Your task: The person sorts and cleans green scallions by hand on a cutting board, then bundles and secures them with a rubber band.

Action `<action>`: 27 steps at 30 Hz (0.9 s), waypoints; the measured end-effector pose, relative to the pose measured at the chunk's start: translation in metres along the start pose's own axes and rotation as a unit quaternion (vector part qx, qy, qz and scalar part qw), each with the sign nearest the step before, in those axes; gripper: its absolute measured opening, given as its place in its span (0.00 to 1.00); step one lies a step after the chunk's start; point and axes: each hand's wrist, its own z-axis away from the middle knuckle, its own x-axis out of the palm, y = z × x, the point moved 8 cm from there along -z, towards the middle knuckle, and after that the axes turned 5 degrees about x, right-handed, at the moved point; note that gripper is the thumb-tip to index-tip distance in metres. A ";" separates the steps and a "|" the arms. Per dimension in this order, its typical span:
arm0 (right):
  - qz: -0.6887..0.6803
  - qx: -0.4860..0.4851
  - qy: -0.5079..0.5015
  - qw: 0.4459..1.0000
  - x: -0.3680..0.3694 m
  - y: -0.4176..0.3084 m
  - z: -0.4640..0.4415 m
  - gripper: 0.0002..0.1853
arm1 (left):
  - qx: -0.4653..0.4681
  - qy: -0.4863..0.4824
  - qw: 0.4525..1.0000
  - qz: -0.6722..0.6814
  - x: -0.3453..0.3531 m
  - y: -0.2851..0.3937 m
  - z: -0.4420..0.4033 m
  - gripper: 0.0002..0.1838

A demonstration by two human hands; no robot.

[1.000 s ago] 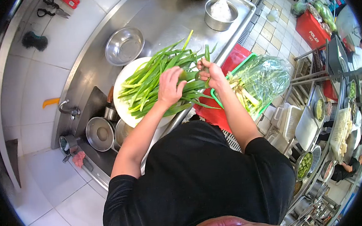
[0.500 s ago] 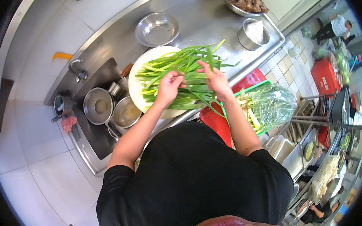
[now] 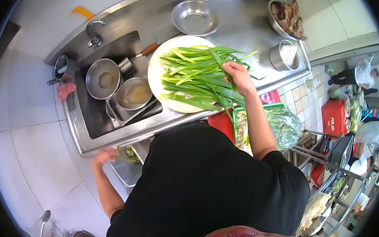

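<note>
The hands are found well apart: the right hand [image 3: 238,77] is closed on strap-like leaves of the glossy green stalks [image 3: 191,77], which are spread across a round, smooth white board [image 3: 154,79] on the stainless-steel counter [image 3: 240,24], while the left hand [image 3: 105,155] is blurred beside a metal bin [image 3: 132,176] containing leafy scraps [image 3: 132,155], and its grip cannot be determined. "POLAR" is printed in white on a red crate [image 3: 334,109]; the smaller marking beside it cannot be read reliably.
</note>
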 end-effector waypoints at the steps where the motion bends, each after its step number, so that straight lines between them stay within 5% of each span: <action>1: 0.112 -0.038 -0.010 0.993 0.013 -0.008 -0.005 0.10 | 0.053 -0.065 0.993 -0.086 0.010 -0.049 -0.001 0.21; 2: 0.221 -0.078 -0.019 0.972 0.026 -0.014 -0.009 0.13 | 0.053 -0.062 0.993 -0.082 0.027 -0.056 0.010 0.21; 4: 0.385 -0.086 -0.054 0.917 0.054 -0.010 -0.018 0.23 | -0.202 0.113 0.935 -0.267 0.020 -0.093 0.032 0.32; 5: 0.384 -0.087 -0.051 0.918 0.062 -0.008 -0.023 0.23 | -0.200 0.113 0.935 -0.269 0.025 -0.097 0.034 0.32; 7: 0.543 -0.323 0.057 0.773 0.081 -0.034 -0.014 0.30 | -0.201 0.148 0.914 -0.321 0.024 -0.099 0.028 0.36; 9: 0.602 -0.326 0.083 0.724 0.083 -0.021 -0.033 0.34 | -0.184 0.143 0.944 -0.235 0.032 -0.062 0.015 0.32; 11: 0.654 -0.328 0.109 0.672 0.087 -0.001 -0.040 0.37 | -0.035 0.166 0.981 -0.096 0.046 0.058 0.001 0.30; 13: 0.750 -0.182 0.140 0.620 0.081 0.038 -0.040 0.42 | 0.085 0.281 0.944 -0.151 0.046 0.146 -0.016 0.24; 17: 0.705 -0.215 0.187 0.649 0.083 0.066 -0.010 0.40 | 0.328 0.373 0.828 -0.259 0.083 0.305 -0.041 0.28; 21: 0.662 -0.272 0.274 0.642 0.080 0.067 -0.002 0.37 | 0.452 0.273 0.772 -0.355 0.147 0.407 -0.080 0.29; 23: 0.658 -0.206 0.235 0.685 0.079 0.074 -0.005 0.38 | 0.494 0.237 0.750 -0.371 0.169 0.443 -0.098 0.29; 27: 0.606 -0.266 0.234 0.713 0.074 0.064 0.013 0.32 | 0.554 0.174 0.713 -0.392 0.191 0.501 -0.155 0.26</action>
